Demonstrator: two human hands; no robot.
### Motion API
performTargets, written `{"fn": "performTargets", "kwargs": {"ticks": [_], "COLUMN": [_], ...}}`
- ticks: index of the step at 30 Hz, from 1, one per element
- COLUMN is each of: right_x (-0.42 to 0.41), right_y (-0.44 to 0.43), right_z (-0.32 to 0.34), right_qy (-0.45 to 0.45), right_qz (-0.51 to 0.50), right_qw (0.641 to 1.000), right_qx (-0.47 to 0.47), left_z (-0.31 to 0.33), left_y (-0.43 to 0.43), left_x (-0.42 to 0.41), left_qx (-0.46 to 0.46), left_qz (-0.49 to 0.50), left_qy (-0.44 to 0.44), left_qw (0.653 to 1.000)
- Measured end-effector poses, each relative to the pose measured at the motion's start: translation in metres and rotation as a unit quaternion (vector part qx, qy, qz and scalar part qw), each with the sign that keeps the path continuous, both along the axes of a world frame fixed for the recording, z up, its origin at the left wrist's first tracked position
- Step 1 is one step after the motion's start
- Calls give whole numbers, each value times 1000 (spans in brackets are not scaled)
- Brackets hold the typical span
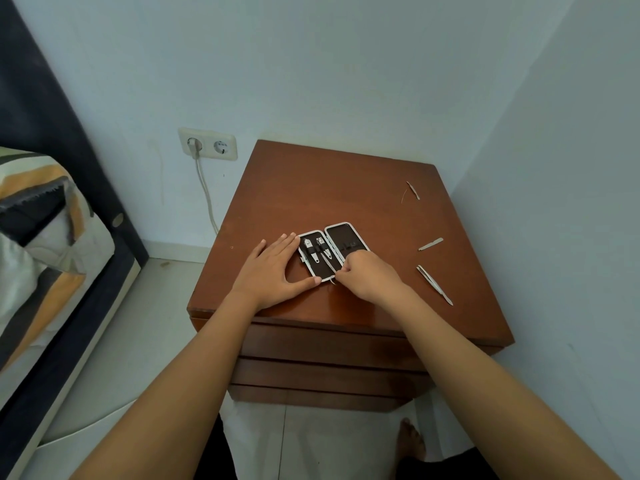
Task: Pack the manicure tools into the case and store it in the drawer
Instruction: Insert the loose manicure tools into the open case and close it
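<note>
The case (pixel 334 251) lies open at frame centre on the nightstand (pixel 346 188); it is steadied by the flat, spread left hand (pixel 273 271); a scissor-like tool (pixel 329 265) is pinched by the closed right hand (pixel 367 275); it should be slid straight under its strap; three tools (pixel 431 243) wait at right.

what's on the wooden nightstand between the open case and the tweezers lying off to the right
In the head view, only the right hand and bare brown wood of the nightstand lie between the open white-rimmed case and the silver tweezers.
</note>
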State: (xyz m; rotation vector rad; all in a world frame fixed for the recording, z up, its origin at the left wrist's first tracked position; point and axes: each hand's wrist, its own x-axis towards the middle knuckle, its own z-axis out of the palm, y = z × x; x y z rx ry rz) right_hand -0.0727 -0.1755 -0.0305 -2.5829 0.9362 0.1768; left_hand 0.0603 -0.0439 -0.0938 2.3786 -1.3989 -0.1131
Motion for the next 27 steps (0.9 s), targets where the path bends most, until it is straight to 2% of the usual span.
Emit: {"fn": "performTargets", "kwargs": {"ticks": [5,9,12,14,17,19,23,27], "right_x": [15,10,-6,-11,-12,-17,-52,-91], "right_y": [3,9,12,13,12,3,-33,-64], "right_z": [-5,-22,-36,-41,-40,-36,-29,-27], "right_qy": [-26,-153,-220,-225,-207,-219,-257,-218], "right_qz": [-9,8,78,115,140,115,-30,-163], "right_qw": [1000,987,962,951,954,959,960,955], "right_qx": [-5,-47,-143,-179,-165,-135,-104,-114], "left_z": [0,0,0,0,-1,-1,1,2], "left_y": [1,1,1,0,0,0,0,0], "left_x": [-1,0,-1,-1,-1,-1,-2,-4], "left_qx": [1,3,4,0,-8,-13,-11,-13], "left_qz": [-7,-9,-7,-1,3,4,7,14], "left_qy": [-9,-10,-8,-7,-4,0,2,7], "left_qw": [1000,1000,1000,1000,1000,1000,1000,1000]}}
